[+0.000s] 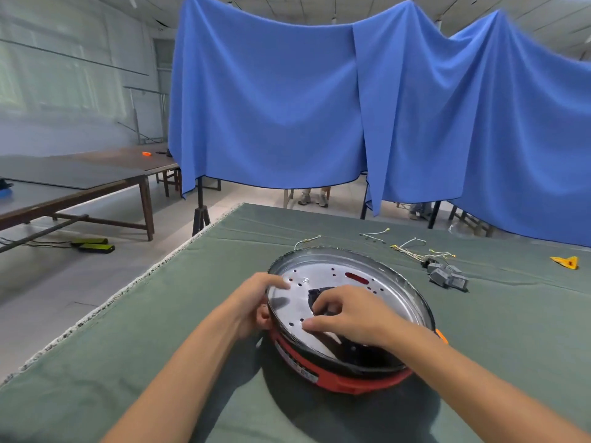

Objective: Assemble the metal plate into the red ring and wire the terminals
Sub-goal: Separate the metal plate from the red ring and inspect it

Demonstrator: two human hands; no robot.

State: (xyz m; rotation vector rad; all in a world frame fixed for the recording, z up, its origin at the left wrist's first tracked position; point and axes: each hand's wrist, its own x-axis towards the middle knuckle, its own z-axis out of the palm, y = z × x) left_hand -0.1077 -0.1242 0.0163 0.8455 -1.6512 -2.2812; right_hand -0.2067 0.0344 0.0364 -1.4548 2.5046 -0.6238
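Metal plate (339,282), round, shiny and dotted with small holes, sits inside a red ring (345,377) on a desk (160,362) covered in green cloth, close in front of the person. The plate has a dark raised rim, and the red ring shows beneath it along the near edge, with an orange tab at its right side. The left hand (259,302) grips the plate's left rim, thumb on top of the metal and the fingers curled under the edge. The right hand (348,314) rests on the middle of the plate with fingers bent and fingertips pressing the surface beside a dark opening at the centre; it holds nothing that can be made out. A red slot shows through the plate farther back.

Beyond the plate, to the right, lie a few grey terminal blocks (447,278) and several thin pale wires (412,247) scattered on the cloth. A small yellow object (567,262) lies near the right edge. Behind the desk hangs a wide blue curtain (319,100), and long brown tables (80,190) stand at far left.
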